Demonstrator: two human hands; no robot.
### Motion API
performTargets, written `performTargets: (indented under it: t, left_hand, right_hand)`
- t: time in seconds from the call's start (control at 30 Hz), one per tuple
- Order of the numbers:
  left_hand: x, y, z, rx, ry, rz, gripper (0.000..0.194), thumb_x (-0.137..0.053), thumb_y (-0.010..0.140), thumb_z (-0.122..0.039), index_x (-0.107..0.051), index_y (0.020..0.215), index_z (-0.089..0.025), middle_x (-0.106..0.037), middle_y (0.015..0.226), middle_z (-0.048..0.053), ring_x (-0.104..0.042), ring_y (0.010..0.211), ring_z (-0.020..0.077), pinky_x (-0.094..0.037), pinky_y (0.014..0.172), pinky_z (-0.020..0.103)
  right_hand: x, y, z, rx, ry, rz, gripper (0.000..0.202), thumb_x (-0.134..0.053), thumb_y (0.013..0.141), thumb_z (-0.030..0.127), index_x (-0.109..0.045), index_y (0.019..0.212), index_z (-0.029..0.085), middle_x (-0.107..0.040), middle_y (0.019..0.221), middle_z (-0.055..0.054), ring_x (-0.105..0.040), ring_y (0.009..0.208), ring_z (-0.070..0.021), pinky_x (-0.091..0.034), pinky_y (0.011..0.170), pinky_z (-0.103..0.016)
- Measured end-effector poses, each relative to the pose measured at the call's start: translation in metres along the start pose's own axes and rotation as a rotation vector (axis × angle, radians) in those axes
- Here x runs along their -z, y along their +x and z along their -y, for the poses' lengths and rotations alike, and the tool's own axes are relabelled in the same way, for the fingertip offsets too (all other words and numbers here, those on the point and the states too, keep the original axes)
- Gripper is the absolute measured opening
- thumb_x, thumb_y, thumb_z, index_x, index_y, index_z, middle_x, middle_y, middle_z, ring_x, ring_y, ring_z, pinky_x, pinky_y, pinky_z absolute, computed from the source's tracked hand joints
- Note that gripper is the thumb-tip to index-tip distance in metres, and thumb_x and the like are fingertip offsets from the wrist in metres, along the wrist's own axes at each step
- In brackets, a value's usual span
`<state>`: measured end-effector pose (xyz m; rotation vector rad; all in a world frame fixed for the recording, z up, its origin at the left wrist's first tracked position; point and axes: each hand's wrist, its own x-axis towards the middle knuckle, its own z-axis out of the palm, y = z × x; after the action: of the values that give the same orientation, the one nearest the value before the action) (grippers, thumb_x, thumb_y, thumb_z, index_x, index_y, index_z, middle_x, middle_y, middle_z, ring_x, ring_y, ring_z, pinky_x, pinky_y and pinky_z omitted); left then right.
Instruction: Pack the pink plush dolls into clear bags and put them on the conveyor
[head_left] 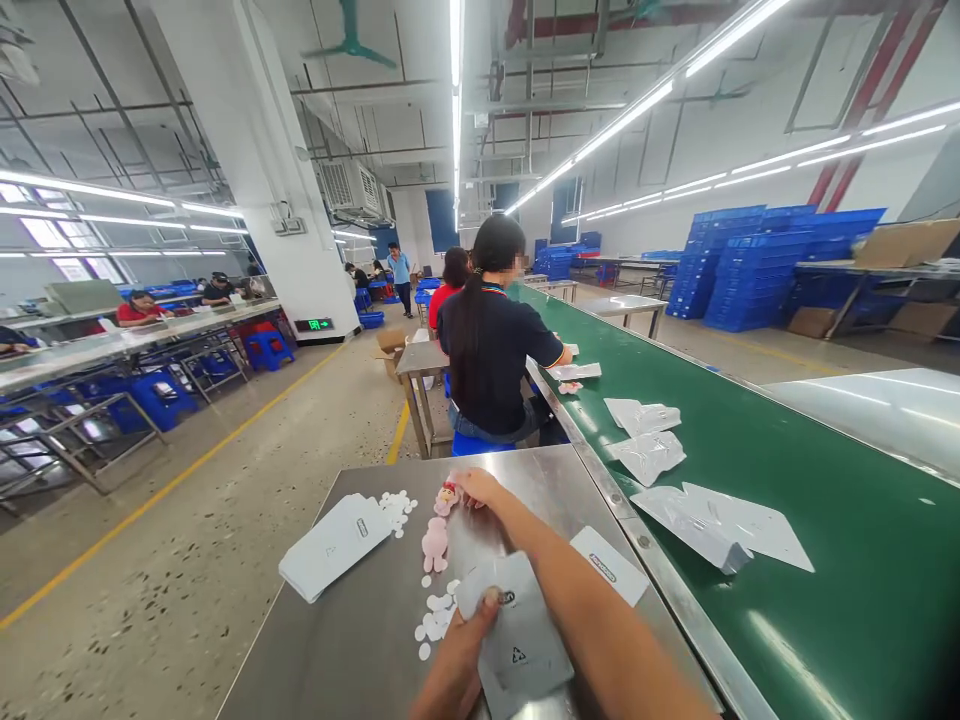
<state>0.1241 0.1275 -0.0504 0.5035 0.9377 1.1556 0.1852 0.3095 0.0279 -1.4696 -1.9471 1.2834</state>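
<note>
My left hand (472, 640) grips a grey-white flat pouch (525, 640) with the thumb on its printed face. Reaching across the steel table, my right hand (480, 488) has its fingers curled at the head of a small pink doll (448, 497) with a red headpiece; the exact grip is partly hidden. Just below lies a second pink doll (434, 545). Small white discs (435, 620) are scattered near the left hand, and more white discs (397, 508) lie farther back. A stack of white pouches (337, 545) rests on the left, and another pouch (609, 565) lies right of my forearm.
Along the right runs a green conveyor belt (847, 490) with a metal edge, carrying several filled pouches (649, 458). A co-worker (491, 340) sits ahead on a blue stool beside the belt. Blue crates (757, 265) are stacked beyond it.
</note>
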Motion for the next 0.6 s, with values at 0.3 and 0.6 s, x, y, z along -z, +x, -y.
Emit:
performTargets:
  t: [0.3,0.6]
  left_hand:
    - [-0.028,0.017,-0.005,-0.252,0.286,0.242,0.040,-0.076,0.057,-0.044,-0.065,0.074,-0.010,-0.066,0.067,0.005,-0.059,0.064,0.0174,-0.044,0.062,0.027]
    - [-0.086,-0.004,0.004,-0.273,0.648,0.421,0.038,-0.072,0.063,-0.041,-0.064,0.089,-0.013,-0.064,0.073,0.001,-0.054,0.067,0.0163,-0.042,0.063,0.026]
  right_hand:
    - [0.053,-0.087,-0.021,0.265,0.133,-0.290,0.027,-0.046,0.086,0.042,-0.051,0.073,0.018,-0.054,0.067,0.002,-0.051,0.063,-0.0099,-0.041,0.061,-0.021]
    - [0.093,-0.256,-0.035,0.327,-0.458,-0.437,0.033,-0.047,0.086,0.043,-0.060,0.069,0.019,-0.055,0.065,0.000,-0.048,0.061,-0.0109,-0.037,0.058,-0.023]
